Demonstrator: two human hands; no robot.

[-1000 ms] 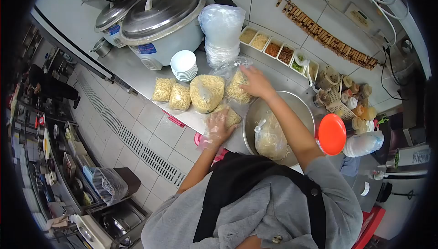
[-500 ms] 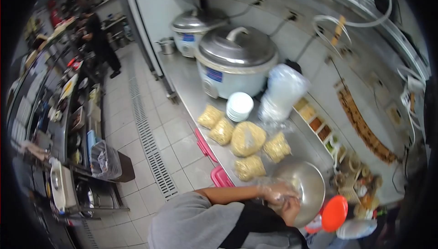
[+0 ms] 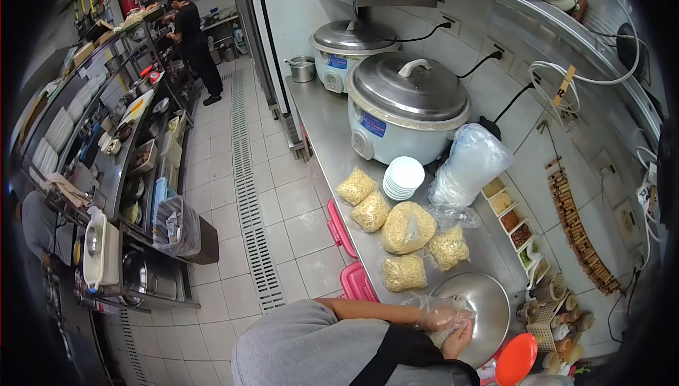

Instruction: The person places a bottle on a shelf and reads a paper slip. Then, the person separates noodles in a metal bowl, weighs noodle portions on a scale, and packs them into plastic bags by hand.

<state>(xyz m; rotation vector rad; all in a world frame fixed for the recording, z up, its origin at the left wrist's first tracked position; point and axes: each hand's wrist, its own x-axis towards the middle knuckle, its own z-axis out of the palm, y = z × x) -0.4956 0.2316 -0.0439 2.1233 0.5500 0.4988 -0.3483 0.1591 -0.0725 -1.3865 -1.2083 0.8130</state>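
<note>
My left hand (image 3: 440, 313) is wrapped in clear plastic, a glove or a bag, and reaches over the left side of a large steel bowl (image 3: 493, 308). My right hand (image 3: 458, 340) is close beside it at the near rim, fingers curled. Both hands come together around a clear plastic bag (image 3: 440, 335), whose contents are mostly hidden by the hands and sleeve. Beyond the bowl lie several knotted bags of pale yellow noodles or shreds: one near bag (image 3: 404, 273), a larger bag (image 3: 408, 228), and a bag at the right (image 3: 448, 247).
Two rice cookers (image 3: 407, 92) (image 3: 346, 50) stand farther back on the steel counter (image 3: 322, 128). Nearer are stacked white bowls (image 3: 404, 177), a plastic bag roll (image 3: 470, 163), topping trays (image 3: 511, 219), a seasoning basket (image 3: 542, 331) and an orange-red lid (image 3: 516, 359). Another person (image 3: 194, 43) stands at the far left.
The camera view has shifted, so the counter items appear farther right and lower. My hands stay together at the bowl, with only slight movement. Another person's grey clothing now shows at the left edge.
</note>
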